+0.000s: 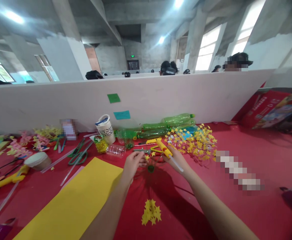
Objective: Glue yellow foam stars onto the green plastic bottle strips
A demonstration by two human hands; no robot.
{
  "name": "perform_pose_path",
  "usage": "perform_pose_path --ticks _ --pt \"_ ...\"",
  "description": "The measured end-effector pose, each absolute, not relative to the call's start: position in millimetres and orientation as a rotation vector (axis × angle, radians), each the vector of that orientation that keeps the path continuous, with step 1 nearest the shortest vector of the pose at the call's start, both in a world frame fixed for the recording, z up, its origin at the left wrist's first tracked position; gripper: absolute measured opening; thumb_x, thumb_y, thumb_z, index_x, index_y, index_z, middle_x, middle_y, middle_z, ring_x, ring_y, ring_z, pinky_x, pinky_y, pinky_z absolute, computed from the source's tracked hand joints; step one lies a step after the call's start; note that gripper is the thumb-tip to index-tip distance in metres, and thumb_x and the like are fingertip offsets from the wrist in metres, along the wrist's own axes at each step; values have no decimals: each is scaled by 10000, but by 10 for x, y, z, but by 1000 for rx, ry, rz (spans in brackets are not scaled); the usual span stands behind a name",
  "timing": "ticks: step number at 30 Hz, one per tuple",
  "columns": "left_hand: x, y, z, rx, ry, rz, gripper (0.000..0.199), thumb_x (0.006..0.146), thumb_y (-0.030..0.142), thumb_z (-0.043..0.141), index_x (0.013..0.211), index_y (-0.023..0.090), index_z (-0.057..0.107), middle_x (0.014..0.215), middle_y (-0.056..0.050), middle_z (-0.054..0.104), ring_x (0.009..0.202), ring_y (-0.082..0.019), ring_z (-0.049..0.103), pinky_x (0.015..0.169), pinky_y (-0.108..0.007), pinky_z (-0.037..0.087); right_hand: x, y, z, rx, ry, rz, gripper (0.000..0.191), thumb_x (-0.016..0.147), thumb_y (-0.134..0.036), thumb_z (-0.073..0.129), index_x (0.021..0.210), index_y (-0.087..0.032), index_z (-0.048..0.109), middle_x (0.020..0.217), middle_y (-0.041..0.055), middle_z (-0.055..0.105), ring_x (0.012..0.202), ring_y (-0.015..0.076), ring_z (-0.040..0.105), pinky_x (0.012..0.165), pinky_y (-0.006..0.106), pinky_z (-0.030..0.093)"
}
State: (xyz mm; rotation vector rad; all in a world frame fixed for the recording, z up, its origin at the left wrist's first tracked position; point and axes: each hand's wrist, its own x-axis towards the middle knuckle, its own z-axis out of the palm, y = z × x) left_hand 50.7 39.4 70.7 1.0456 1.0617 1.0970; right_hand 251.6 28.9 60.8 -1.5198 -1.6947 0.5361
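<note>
My right hand [178, 159] is closed around a yellow hot glue gun [164, 148], with a clear glue stick [177, 163] poking out of its back end toward me. Opposite it, my left hand [132, 165] has its fingers pinched together at the thin strips of a cut green bottle piece [151, 168]. A small yellow star [153, 154] shows near the glue gun's front, between both hands. Closer to me, a cluster of yellow stars [151, 212] lies on the red tabletop [133, 220]. The glue gun's nozzle and the exact fingertip contact are hard to make out.
Yellow paper [73, 203] lies left, near green scissors [78, 157] and another yellow glue gun [8, 180]. A white cup [105, 130], green bottles [156, 128] and a star-tipped bunch [201, 143] stand along the white partition [60, 103]. A red box [276, 108] sits right.
</note>
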Motion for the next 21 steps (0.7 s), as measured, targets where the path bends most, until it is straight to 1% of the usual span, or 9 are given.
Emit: perform_pose_path --ticks 2,4,6,9,11,16,21 --pt "500 385 702 1048 1054 1110 267 685 376 645 812 152 576 719 -15 643 635 -156 647 630 -293 530 2506 276 627 -1509 -1694 548 152 678 -230 526 824 -192 543 707 11 610 610 173 566 525 232 374" --pt "486 365 695 1069 1040 1131 272 697 358 636 867 158 564 773 -22 639 675 -157 650 665 -305 537 2491 271 625 -1490 -1693 569 194 695 -219 517 885 -196 549 773 23 634 665 180 593 553 233 400" --pt "467 337 683 1118 1030 1162 276 710 339 620 911 164 550 871 -42 632 711 -159 647 670 -313 543 2479 273 609 -1479 -1692 591 241 711 -212 513 950 -204 543 833 34 647 715 189 611 578 237 419" --pt "438 284 665 1235 1047 1190 288 721 308 599 965 178 522 1038 -75 591 763 -161 637 660 -315 549 2475 277 588 -1484 -1704 609 264 699 -212 546 962 -214 546 825 39 655 715 207 617 573 247 422" --pt "426 245 663 1331 1080 1194 289 737 295 577 999 192 509 1095 -80 570 783 -162 633 658 -311 548 2478 277 585 -1486 -1716 612 262 691 -219 560 952 -211 548 808 38 655 710 212 617 571 247 416" --pt "414 172 696 1589 1189 1230 270 781 258 519 1050 233 519 1123 -59 572 831 -159 626 694 -283 526 2485 275 591 -1489 -1734 610 241 704 -236 535 942 -196 541 781 34 647 689 195 616 564 233 406" --pt "384 153 705 1706 1270 1217 252 798 248 500 1048 231 521 1091 -58 589 839 -161 617 719 -282 507 2514 280 596 -1502 -1739 576 226 692 -274 561 901 -189 558 756 32 633 656 192 595 538 233 377"
